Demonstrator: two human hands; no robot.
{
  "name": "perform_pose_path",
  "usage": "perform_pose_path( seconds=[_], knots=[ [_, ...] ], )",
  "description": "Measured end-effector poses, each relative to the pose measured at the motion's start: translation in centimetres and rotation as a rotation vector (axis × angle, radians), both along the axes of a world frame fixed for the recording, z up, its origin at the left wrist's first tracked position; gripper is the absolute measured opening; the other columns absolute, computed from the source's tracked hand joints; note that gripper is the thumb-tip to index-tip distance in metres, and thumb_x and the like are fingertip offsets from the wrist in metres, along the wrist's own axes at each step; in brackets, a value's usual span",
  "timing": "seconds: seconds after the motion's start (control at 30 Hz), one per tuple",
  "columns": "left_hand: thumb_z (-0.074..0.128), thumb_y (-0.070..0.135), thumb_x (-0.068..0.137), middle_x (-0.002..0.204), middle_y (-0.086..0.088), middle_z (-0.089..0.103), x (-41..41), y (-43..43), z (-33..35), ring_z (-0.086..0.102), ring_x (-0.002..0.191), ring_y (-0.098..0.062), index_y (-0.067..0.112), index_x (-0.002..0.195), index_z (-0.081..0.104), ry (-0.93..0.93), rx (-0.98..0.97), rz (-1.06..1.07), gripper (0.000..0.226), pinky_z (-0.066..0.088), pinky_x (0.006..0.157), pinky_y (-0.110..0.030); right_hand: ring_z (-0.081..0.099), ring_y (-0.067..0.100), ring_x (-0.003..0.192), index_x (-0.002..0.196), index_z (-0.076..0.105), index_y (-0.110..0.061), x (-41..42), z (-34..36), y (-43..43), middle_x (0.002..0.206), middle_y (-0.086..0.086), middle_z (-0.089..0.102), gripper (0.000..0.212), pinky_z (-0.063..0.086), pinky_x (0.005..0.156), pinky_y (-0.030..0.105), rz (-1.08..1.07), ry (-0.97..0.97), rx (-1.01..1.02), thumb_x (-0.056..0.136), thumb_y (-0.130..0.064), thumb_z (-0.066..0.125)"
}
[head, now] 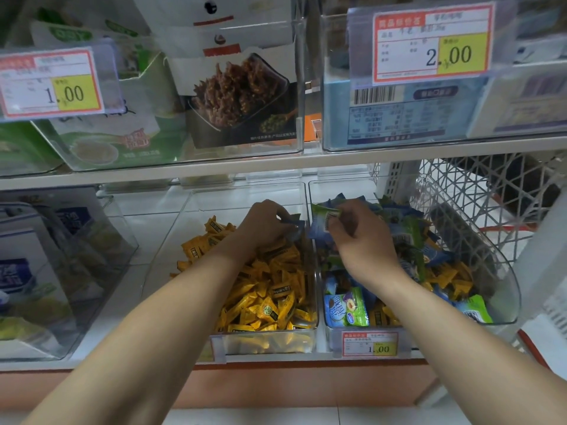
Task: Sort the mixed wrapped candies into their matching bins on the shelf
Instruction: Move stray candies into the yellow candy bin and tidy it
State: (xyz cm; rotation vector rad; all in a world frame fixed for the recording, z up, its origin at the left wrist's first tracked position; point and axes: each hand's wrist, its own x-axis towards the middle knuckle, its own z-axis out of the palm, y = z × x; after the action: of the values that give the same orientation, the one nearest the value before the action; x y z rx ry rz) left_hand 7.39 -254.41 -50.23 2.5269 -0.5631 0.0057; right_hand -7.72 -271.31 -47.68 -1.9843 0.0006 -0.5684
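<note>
The left hand (266,223) pinched a blue candy (294,226) over the yellow-candy bin (264,343); the right hand (357,240) gripped a blue-green packet (322,220).

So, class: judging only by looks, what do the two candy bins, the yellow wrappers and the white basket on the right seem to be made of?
Candy bins: probably clear hard plastic, glossy; you see the candies through the walls and the edges catch light.
Yellow wrappers: likely thin printed plastic film, shiny, creased, with crimped ends.
White basket: seems moulded plastic, an open lattice with a matte look, though coated wire can't be ruled out.
</note>
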Motion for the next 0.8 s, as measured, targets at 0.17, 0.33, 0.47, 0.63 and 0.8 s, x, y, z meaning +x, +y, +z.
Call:
perform_pose_path(
  seconds=[0.17, 0.33, 0.47, 0.63, 0.8],
  knots=[
    [0.077, 0.024, 0.084, 0.096, 0.005, 0.069, -2.5, 1.4, 2.7, 0.062, 0.088, -0.009, 0.02, 0.091, 0.074, -0.12, -0.219, 0.106, 0.008, 0.042, 0.075, -0.02, 0.06, 0.003, 0.076, 0.095, 0.059, -0.021, -0.3, 0.7, 0.1, 0.085, -0.002, 0.065, 0.003, 0.042, 0.058, 0.013, -0.004, 0.027, 0.065, 0.098, -0.021, 0.058],
    [0.079, 0.019, 0.082, 0.088, 0.01, 0.074, -8.4, 3.6, 6.8, 0.073, 0.076, -0.013, 0.035, 0.076, 0.074, 0.059, -0.734, 0.162, 0.018, 0.055, 0.058, -0.021, 0.058, -0.011, 0.083, 0.09, 0.057, -0.031, -1.5, 1.9, 0.8, 0.089, -0.014, 0.064, 0.01, 0.043, 0.06, 0.006, -0.046, 0.004, 0.133, 0.096, -0.025, 0.061],
    [0.075, 0.006, 0.085, 0.094, -0.003, 0.076, -13.2, 2.8, 7.3, 0.075, 0.086, -0.022, 0.02, 0.084, 0.074, 0.273, -1.003, 0.065, 0.014, 0.059, 0.07, -0.026, 0.06, -0.005, 0.083, 0.088, 0.054, -0.033, -2.2, 2.9, 1.7, 0.089, -0.011, 0.063, 0.012, 0.045, 0.063, 0.008, -0.056, 0.004, 0.224, 0.097, -0.026, 0.058],
    [0.072, 0.004, 0.087, 0.091, -0.011, 0.073, -15.2, 0.5, 7.7, 0.074, 0.083, -0.022, 0.009, 0.089, 0.068, 0.332, -1.145, 0.092, 0.006, 0.06, 0.073, -0.031, 0.067, 0.022, 0.103, 0.109, 0.05, -0.032, -3.4, 3.8, 2.8, 0.112, -0.002, 0.062, 0.014, 0.063, 0.069, 0.046, 0.177, 0.105, 0.611, 0.099, -0.03, 0.059],
    [0.077, 0.011, 0.085, 0.098, -0.009, 0.074, -15.1, 0.2, 7.4, 0.072, 0.096, -0.027, 0.025, 0.083, 0.074, 0.326, -1.072, 0.006, 0.014, 0.06, 0.079, -0.034, 0.069, 0.013, 0.095, 0.108, 0.056, -0.031, -4.3, 4.0, 1.6, 0.103, -0.005, 0.069, 0.029, 0.063, 0.077, 0.044, 0.187, 0.081, 0.42, 0.088, -0.029, 0.075]
  ],
)
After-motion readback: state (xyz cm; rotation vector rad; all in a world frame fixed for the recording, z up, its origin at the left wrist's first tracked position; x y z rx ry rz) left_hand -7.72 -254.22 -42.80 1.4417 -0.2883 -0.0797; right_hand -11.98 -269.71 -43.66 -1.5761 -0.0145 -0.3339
